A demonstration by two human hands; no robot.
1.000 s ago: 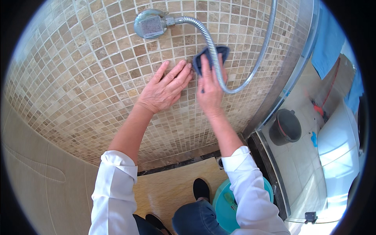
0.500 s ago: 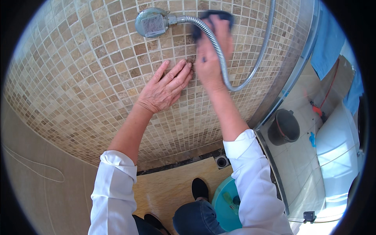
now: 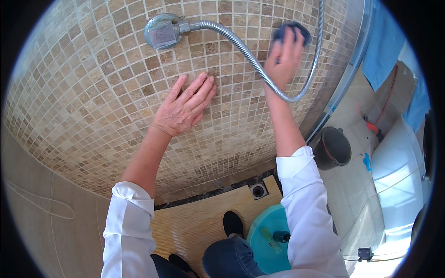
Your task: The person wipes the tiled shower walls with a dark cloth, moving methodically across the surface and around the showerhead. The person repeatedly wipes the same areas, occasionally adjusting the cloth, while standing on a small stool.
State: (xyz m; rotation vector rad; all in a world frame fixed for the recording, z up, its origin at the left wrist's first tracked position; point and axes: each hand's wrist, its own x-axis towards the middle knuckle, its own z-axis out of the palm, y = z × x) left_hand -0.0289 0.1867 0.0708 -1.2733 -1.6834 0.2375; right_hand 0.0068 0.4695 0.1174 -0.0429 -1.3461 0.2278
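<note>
Brown and beige mosaic tiles cover the wall in front of me. My left hand lies flat on the tiles below a chrome wall outlet, fingers spread, holding nothing. Against the wall farther right, my right hand is closed around a dark blue scrubber; motion blurs it and the fingers hide part of it. A metal shower hose runs from the outlet, passes in front of my right wrist, and loops back up beside the scrubber.
By my feet stands a turquoise basin holding a dark bottle-like item. A floor drain sits near the wall base. Beyond the glass panel edge are a dark bucket, a white tub-like fixture and blue hanging cloth.
My right hand has swept the scrubber to the right across the tiles, toward the hose's rising side. My left hand keeps its place on the wall, while the whole view has shifted slightly.
</note>
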